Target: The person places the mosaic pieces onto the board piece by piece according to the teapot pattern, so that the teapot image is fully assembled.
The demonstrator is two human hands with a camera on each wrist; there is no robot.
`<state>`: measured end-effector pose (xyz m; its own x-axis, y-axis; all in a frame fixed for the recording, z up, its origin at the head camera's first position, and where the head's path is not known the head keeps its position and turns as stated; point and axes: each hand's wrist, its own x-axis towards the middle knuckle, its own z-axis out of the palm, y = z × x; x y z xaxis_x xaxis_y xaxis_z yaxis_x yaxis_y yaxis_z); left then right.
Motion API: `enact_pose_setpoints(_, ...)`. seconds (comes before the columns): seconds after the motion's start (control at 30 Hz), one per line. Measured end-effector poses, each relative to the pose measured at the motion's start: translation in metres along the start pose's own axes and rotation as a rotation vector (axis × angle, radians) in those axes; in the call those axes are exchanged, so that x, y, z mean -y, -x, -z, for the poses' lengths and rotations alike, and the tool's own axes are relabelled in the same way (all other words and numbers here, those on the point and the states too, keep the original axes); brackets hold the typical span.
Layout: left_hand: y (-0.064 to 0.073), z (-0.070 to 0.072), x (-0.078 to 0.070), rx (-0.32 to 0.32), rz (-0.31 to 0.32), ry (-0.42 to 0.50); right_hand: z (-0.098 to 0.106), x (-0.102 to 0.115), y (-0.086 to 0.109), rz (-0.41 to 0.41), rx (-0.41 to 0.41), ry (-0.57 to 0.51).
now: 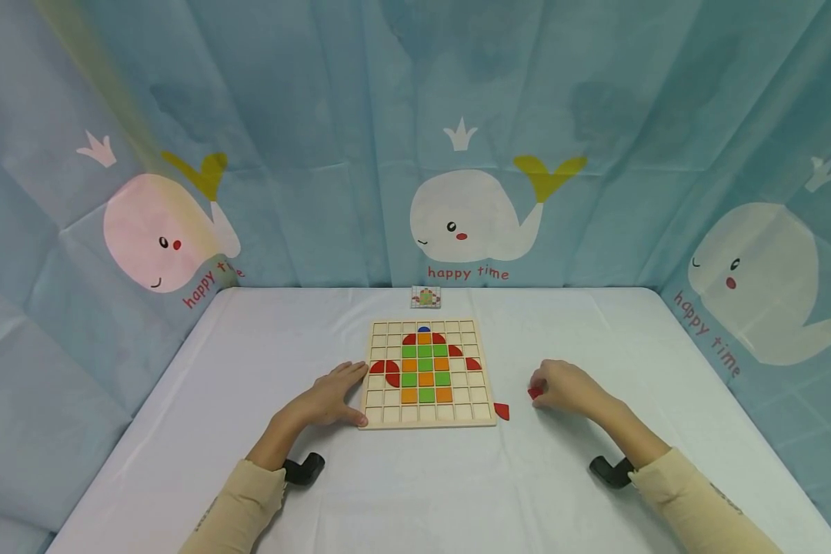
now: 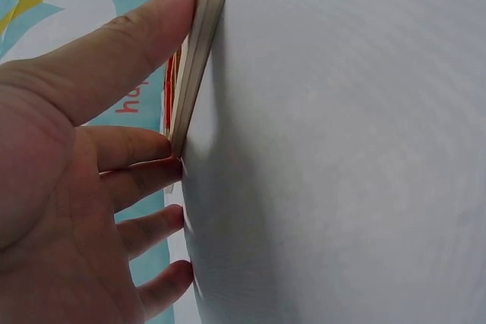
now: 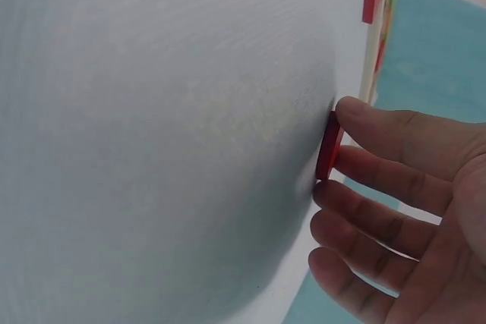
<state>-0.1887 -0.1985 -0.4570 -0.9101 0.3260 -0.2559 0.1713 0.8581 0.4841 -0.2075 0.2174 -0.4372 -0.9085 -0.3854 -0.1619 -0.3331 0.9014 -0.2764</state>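
A wooden grid board (image 1: 425, 424) lies on the white table, bearing green and orange square tiles, a blue piece (image 1: 424, 329) at the top and several red quarter-round pieces. My left hand (image 1: 334, 396) rests at the board's left side with spread, fairly straight fingers; in the left wrist view the thumb (image 2: 152, 32) lies along the board's edge. Right of the board, my right hand (image 1: 566, 385) pinches a red quarter-round piece (image 3: 329, 146) between thumb and fingers, low over the tablecloth. Another red quarter-round piece (image 1: 502, 412) lies loose by the board's lower right corner.
Behind the board lies a small picture card (image 1: 425, 298) with a similar coloured pattern. A blue curtain (image 1: 360, 154) with printed whales stands along the table's back and sides. Black wrist mounts (image 1: 305, 469) sit below both forearms, close to the cloth.
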Motion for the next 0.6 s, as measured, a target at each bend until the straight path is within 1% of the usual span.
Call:
enact_pose_setpoints(0.23,0.0003,-0.0006,0.0013,0.0,-0.013,-0.006,-0.0004,-0.0006,0.0016,0.024,-0.007,-0.006)
enact_pose_setpoints(0.6,0.0001,0.0001,0.0012,0.002,-0.009,-0.014,0.0002,-0.0038,0.0009,0.025,-0.01,-0.017)
